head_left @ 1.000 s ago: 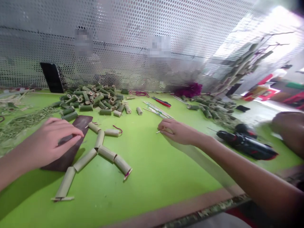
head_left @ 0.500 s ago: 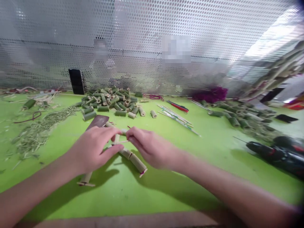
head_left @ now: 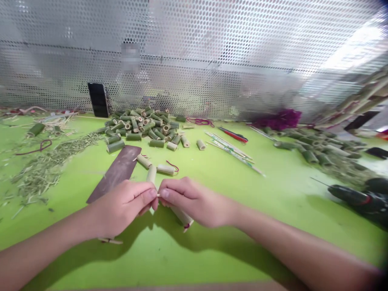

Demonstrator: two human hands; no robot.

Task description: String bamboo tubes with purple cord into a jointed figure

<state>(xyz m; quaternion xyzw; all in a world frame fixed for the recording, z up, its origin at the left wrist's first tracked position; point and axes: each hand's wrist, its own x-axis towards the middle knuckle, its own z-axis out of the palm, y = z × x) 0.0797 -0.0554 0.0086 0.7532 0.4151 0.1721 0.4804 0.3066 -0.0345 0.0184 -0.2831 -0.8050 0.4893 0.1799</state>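
Note:
My left hand [head_left: 124, 207] and my right hand [head_left: 189, 200] meet over the green table [head_left: 212, 190], fingertips pinched together on a thin pale stick that barely shows between them. Under and behind them lies a figure of pale bamboo tube pieces [head_left: 151, 173] strung on red cord [head_left: 173, 165]. One of its tubes [head_left: 183, 218] pokes out below my right hand. A dark brown strip [head_left: 117, 171] lies just left of the figure.
A heap of green bamboo tube pieces [head_left: 142, 127] sits further back, with a black phone [head_left: 98, 99] leaning on the perforated metal screen [head_left: 212, 52]. Bamboo shavings [head_left: 45, 165] litter the left. Thin sticks [head_left: 232, 149], purple fluff [head_left: 279, 120], more tubes [head_left: 315, 149] and a cordless drill [head_left: 360, 200] lie right.
My right hand came in from the right with the thin stick and met my left hand, which left the brown strip. Both hands then drew nearer me. The view swung left.

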